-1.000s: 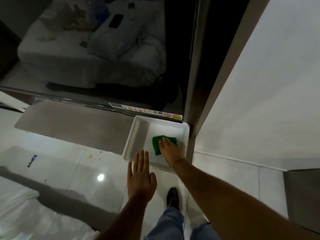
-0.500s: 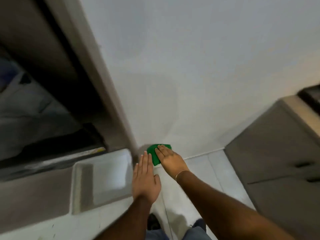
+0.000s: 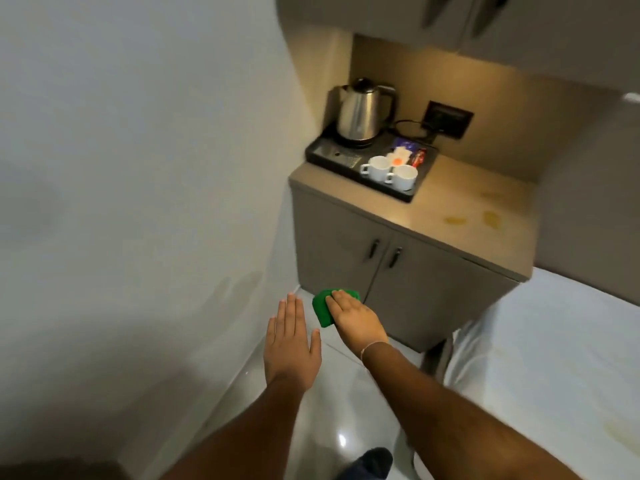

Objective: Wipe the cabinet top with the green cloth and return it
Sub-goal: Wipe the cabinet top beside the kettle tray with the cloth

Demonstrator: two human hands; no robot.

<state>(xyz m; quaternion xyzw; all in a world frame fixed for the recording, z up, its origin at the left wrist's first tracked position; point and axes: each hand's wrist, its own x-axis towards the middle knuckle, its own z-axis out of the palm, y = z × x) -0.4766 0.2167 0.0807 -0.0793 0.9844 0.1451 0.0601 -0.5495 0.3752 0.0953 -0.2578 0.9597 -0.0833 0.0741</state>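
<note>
My right hand holds the green cloth in mid-air above the floor, short of the cabinet. My left hand hovers beside it, flat, fingers together, holding nothing. The low beige cabinet stands ahead on the right; its top carries yellowish stains at the right end.
On the left end of the cabinet top sits a black tray with a steel kettle, two white cups and sachets. A wall socket is behind it. A white wall rises on the left, a white bed lies on the right, and glossy floor tiles are below.
The cloth was lifted out of the white tray by my right hand, and the view swung right from the glass door and tray to the cabinet. Both hands kept their pose.
</note>
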